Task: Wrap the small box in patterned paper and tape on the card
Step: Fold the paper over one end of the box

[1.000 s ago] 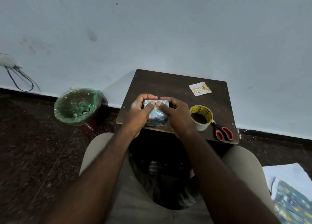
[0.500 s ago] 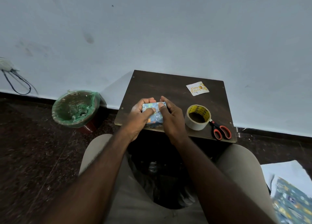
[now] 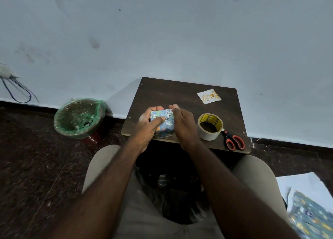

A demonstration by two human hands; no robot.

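Above the near edge of the dark table [image 3: 171,92], clasped between both hands: the small box [image 3: 163,123], already covered in a blue patterned wrap, with a folded triangular flap showing on its upper face. Gripped from the left by the left hand [image 3: 146,128], fingers curled round the far side, thumb pressed flat across the top fold. Held along its right side by the right hand [image 3: 183,125], fingers curled, thumb tip at the far right corner. Resting on the table or lifted just off it: cannot tell.

Just right of the right hand, lying flat on the table: a tape roll [image 3: 210,127], hole upward. At the near right corner: scissors [image 3: 234,141] with orange-and-black handles, blade tips at the roll's base. Toward the far right corner, well apart from the box: the white card [image 3: 209,96] with gold lettering.

On the floor left of the table, by the wall: a round bin [image 3: 79,118] lined with a green bag. At the lower right: a white sheet [image 3: 302,184] and loose patterned paper [image 3: 311,217].
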